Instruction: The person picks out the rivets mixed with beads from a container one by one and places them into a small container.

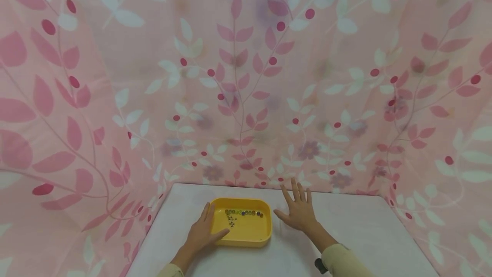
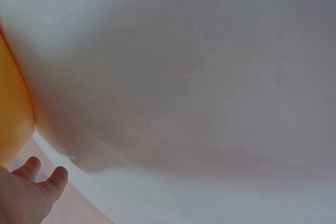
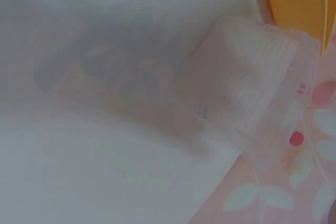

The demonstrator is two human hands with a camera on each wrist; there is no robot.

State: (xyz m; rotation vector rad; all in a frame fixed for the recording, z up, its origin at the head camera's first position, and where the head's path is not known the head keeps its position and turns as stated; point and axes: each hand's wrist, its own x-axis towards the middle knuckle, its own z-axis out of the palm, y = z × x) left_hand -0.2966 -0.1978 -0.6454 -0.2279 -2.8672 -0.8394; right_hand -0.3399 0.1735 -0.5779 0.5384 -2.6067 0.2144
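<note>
A yellow plastic tray (image 1: 251,243) sits on the white table, its left wall beside my left hand (image 1: 201,232). Along the tray's far side runs a row of small round marble-like beads (image 1: 250,213), several of them, in mixed colours. Tiny dark pieces (image 1: 232,221) lie scattered at the tray's left; their kind is too small to tell. My left fingers extend along the left wall and the thumb reaches over the near left corner. To the right, my right hand (image 1: 301,210) spreads its fingers, holding nothing. Near it stands a clear plastic container (image 3: 241,77), barely visible from the head.
The white table (image 1: 353,225) ends at a pink leaf-patterned cloth (image 1: 246,97) that hangs behind and at both sides. A dark band (image 1: 320,265) sits at my right wrist. The clear container stands close to the tray's right side.
</note>
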